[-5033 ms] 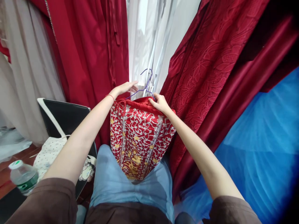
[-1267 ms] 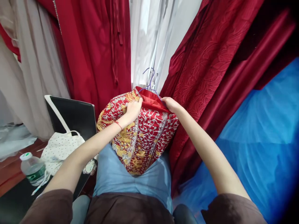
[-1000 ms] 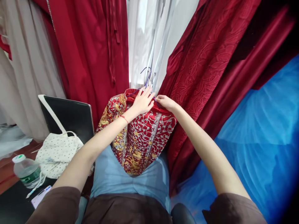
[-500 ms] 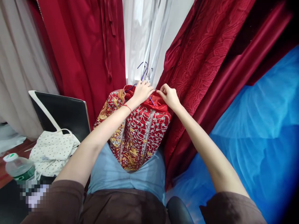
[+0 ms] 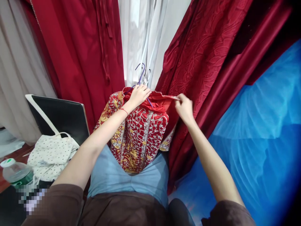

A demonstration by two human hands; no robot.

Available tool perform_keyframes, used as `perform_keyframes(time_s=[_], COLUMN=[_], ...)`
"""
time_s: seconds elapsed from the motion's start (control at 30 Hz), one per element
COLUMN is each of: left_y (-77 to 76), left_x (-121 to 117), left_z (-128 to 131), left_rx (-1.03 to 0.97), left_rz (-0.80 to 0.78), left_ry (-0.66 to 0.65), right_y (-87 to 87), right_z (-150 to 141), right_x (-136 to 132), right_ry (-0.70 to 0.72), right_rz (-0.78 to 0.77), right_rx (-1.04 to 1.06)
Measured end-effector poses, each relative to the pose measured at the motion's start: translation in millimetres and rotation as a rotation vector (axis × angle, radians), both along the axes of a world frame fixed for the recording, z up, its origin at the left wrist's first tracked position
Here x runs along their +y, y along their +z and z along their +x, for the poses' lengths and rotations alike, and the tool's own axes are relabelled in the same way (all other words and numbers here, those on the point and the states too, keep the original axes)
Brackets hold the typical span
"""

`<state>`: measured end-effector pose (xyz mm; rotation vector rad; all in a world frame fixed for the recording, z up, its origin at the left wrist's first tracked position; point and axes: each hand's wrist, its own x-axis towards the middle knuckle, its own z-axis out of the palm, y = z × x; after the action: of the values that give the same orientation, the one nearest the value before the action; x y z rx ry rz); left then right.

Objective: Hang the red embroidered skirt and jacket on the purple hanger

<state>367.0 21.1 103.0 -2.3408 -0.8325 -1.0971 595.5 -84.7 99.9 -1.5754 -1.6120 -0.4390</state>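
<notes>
A red garment with gold and silver embroidery hangs in front of my knees, its red lining showing at the top. A purple hanger runs through its upper opening, hook upward. My left hand, with a thin red cord on the wrist, is closed at the garment's top edge beside the hanger; whether it grips the hanger too is hidden. My right hand pinches the top edge of the garment and holds it out to the right, so the opening stands wide.
Red curtains or gowns hang on both sides, with white fabric between them. On the left are a black panel, a white dotted cloth bag and a plastic bottle. Blue tulle spreads at the right.
My right hand has moved right and slightly down, drawing the garment's top edge outward from near my left hand. My left hand stays at the hanger. The view has shifted slightly.
</notes>
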Motion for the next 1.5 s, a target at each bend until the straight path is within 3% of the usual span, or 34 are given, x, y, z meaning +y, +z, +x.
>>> perform_keyframes(time_s=[0.1,0.2,0.3,0.43,0.5,0.63,0.7,0.77,0.83,0.93,1.03,1.1,1.27,1.5], left_y=[-3.6,-5.5,-3.0,2.0,3.1,3.2,3.3,3.6,4.7,9.8,21.6,32.0,51.8,63.9], left_x=[4,7,11,16,17,14,11,9,8,12,21,27,38,45], left_z=[-10,-21,-27,-25,-20,-3,7,15,19,16,2,-9,-18,-16], left_rx=[0.077,0.102,0.136,0.158,0.147,0.106,0.076,0.047,0.032,0.084,0.248,0.336,0.327,0.338], left_rz=[-0.002,-0.009,-0.02,-0.035,-0.032,-0.029,-0.051,-0.084,-0.112,-0.112,-0.063,-0.042,-0.098,-0.229], left_ry=[-0.105,-0.176,-0.228,-0.23,-0.179,-0.066,-0.014,0.037,0.069,0.07,0.049,0.032,0.012,-0.056], right_y=[9.7,7.0,-10.7,-44.0,-52.7,-41.2,-33.0,-35.8,-53.3,-95.8,-131.0,-143.1,-150.4,-151.0], right_z=[-1,-11,-17,-17,-16,-19,-29,-47,-67,-89,-90,-83,-72,-61], right_x=[-21,-38,-55,-71,-73,-71,-70,-68,-62,-49,-35,-30,-31,-34], right_ry=[-0.174,-0.331,-0.395,-0.308,-0.23,-0.175,-0.175,-0.176,-0.179,-0.149,-0.162,-0.203,-0.244,-0.226], right_rz=[0.188,0.118,-0.015,-0.121,-0.143,-0.107,-0.078,-0.095,-0.183,-0.4,-0.451,-0.445,-0.436,-0.421], right_rx=[-0.071,-0.183,-0.239,-0.227,-0.19,-0.105,-0.101,-0.116,-0.141,-0.237,-0.246,-0.222,-0.222,-0.156])
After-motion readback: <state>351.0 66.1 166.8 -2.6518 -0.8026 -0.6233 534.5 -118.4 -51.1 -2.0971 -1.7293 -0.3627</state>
